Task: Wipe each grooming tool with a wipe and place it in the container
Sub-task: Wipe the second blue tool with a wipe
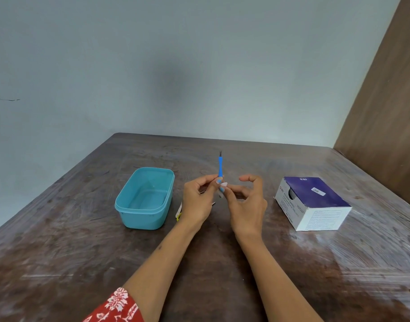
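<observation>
My left hand (198,201) pinches the lower end of a slim blue-handled grooming tool (220,168), which stands upright with its dark forked tip pointing up. My right hand (244,203) holds a small white wipe (223,184) between thumb and forefinger against the tool's lower handle, its other fingers spread. A teal plastic container (144,198) sits to the left of my hands and looks empty. Behind my left hand, parts of other tools show on the table: a metal piece (203,192) and a white and yellow item (179,211), mostly hidden.
A purple and white box of alcohol swabs (312,203) lies to the right on the dark wooden table (83,263). A grey wall rises behind the table's far edge. A brown panel (385,101) stands at the right side.
</observation>
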The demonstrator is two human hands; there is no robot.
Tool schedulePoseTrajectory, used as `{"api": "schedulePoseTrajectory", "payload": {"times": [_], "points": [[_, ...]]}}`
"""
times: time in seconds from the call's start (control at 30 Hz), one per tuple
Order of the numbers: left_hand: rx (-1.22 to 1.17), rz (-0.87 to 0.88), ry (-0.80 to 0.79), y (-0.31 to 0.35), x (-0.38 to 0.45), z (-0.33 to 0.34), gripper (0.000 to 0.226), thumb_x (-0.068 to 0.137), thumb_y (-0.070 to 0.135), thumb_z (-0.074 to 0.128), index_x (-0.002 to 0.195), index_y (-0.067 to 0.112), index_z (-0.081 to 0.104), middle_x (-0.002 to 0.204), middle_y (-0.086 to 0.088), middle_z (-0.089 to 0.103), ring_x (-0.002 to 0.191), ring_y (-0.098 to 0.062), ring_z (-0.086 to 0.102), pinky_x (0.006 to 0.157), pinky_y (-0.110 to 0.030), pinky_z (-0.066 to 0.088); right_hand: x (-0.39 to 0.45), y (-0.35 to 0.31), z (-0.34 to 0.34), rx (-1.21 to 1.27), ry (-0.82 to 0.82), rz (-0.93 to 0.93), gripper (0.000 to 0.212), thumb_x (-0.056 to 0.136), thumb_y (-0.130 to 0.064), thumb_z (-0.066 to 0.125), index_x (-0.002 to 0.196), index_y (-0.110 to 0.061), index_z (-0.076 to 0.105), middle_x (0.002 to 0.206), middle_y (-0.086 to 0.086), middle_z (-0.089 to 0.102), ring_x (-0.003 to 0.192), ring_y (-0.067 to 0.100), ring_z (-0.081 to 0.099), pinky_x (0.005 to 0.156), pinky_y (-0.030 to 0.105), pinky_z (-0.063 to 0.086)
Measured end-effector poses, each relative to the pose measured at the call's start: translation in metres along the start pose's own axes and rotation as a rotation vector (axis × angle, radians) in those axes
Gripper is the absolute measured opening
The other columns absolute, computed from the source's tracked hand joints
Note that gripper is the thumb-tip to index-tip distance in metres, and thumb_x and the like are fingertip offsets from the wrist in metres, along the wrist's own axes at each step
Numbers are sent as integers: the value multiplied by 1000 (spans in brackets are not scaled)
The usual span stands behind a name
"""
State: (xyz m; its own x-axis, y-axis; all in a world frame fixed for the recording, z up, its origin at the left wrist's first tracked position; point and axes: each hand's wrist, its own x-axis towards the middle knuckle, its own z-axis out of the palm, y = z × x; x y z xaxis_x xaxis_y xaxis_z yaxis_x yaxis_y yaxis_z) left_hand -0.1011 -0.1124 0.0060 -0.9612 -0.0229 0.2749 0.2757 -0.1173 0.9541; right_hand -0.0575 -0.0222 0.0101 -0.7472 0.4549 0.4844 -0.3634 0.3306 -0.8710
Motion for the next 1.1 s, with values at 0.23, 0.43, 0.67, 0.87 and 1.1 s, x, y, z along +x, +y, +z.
{"api": "schedulePoseTrajectory", "payload": {"times": [0.23,0.43,0.67,0.87,1.1], "points": [[130,-31,-117,3,-8,2,17,90,13,58,103,13,69,92,-7,72,81,-17,70,68,-30,59,1,-2,-4,81,152,18,38,79,-8,72,98,-27,46,76,-13,70,76,-3,66,70,8,47],[178,-9,-242,3,-13,4,24,88,-1,56,107,6,68,92,-13,71,83,-22,71,70,-32,60,1,-4,-5,125,161,29,37,79,-4,72,105,-17,48,79,-4,71,65,-10,63,57,1,40],[230,-40,-340,8,-17,3,28,86,-4,57,111,5,66,97,-12,71,85,-20,70,73,-24,58,4,-4,-7,108,228,35,38,82,-8,69,107,-25,47,77,-15,65,70,-14,61,61,3,43],[230,-41,-325,8,-17,2,26,86,-3,57,109,5,66,96,-13,72,83,-19,71,74,-29,59,5,6,-3,-17,207,37,9,85,-21,67,87,-29,64,82,-11,67,75,5,62,65,23,50],[229,-50,-329,13,-16,-2,28,88,-2,54,112,6,65,99,-11,71,82,-13,70,71,-21,58,4,4,-4,60,83,117,11,85,-31,65,92,-25,70,77,-8,69,60,4,65,58,24,55]]}}
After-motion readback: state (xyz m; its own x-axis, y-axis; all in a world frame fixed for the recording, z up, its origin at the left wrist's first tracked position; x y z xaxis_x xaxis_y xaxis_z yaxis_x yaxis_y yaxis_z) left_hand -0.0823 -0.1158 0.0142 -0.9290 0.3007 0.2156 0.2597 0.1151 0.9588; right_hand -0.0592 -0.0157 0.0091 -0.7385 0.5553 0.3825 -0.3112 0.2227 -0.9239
